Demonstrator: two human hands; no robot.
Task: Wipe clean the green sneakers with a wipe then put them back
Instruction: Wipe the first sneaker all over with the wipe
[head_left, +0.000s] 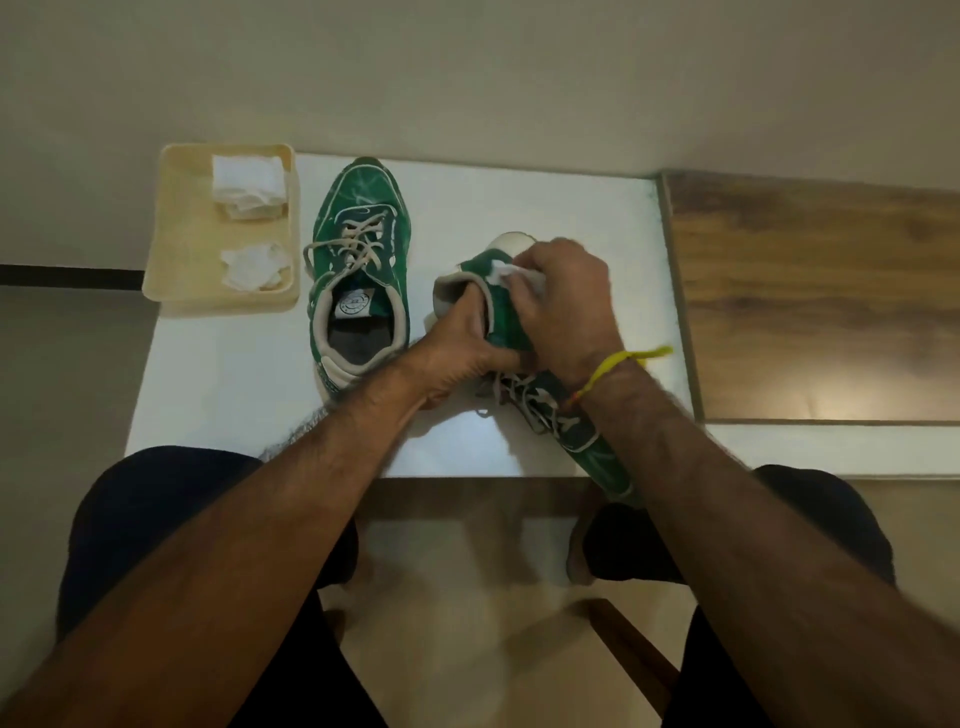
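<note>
Wiping: right hand (563, 291) presses wipe (503, 271) on held sneaker (506, 312), right of tabled sneaker (358, 270); left hand (462, 348) grips its collar. Overhanging toe risks slipping off.

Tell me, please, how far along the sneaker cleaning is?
Midway. A crumpled wipe lies in the tray. The left hand grips one sneaker while the right hand rubs it with a wipe. The other sneaker on the table remains streaked.

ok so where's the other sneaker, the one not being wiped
In the head view the second sneaker stands upright on the white table, left of the hands, right beside the cream tray.
</note>
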